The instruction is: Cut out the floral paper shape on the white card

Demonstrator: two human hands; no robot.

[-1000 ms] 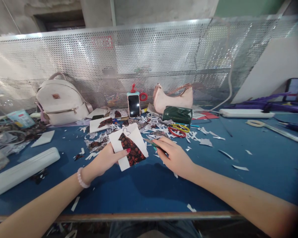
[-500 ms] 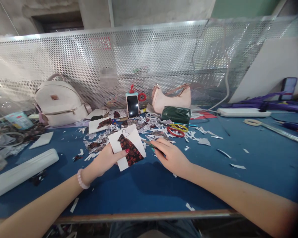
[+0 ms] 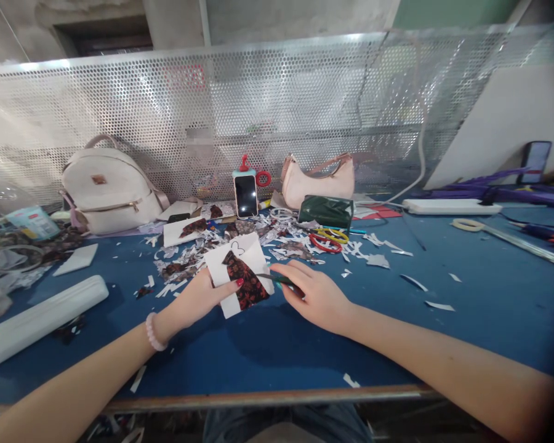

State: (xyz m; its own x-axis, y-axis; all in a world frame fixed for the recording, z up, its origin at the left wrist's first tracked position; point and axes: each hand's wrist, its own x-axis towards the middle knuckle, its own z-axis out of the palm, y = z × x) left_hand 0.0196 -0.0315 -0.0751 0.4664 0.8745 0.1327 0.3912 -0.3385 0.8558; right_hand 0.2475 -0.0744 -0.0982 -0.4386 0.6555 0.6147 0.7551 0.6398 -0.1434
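Lying along the left edge of the blue surface [image 3: 489, 289], a long white case [image 3: 41, 320] is cut off at the frame's border, and behind it a heap of clear wrapping and dark scraps [image 3: 13, 252] is too jumbled to sort out. A white backpack [image 3: 108, 194] leans against the perforated metal screen [image 3: 277, 117] at the back.

The left hand [image 3: 198, 301], a pale bead bracelet [image 3: 151, 331] at its wrist, is closed on a white paper piece [image 3: 240, 271] — thumb on top with a red nail, the other fingers hidden beneath the sheet. The paper is held tilted just above the surface, near its middle, and carries a dark red-patterned patch and a small heart outline near its upper edge. Behind it lies a litter of paper trimmings [image 3: 184, 264], and further back a phone [image 3: 246, 195] stands upright against the screen.

Just right of the paper, the right hand [image 3: 314, 295] is curled around scissors [image 3: 279, 280]; only a slim dark blade and a hint of green handle show, with the tip touching the paper's right edge. Whether the blades are parted cannot be made out, as the fingers cover most of the tool.

Beyond the right hand are red and yellow rings [image 3: 327, 240], a dark green pouch [image 3: 325, 212] and a pink handbag [image 3: 318, 178]. Far right, a white power strip [image 3: 452, 206], a tape roll [image 3: 466, 224] and purple items — blurred and dimmed toward the frame's corner — are hard to identify.
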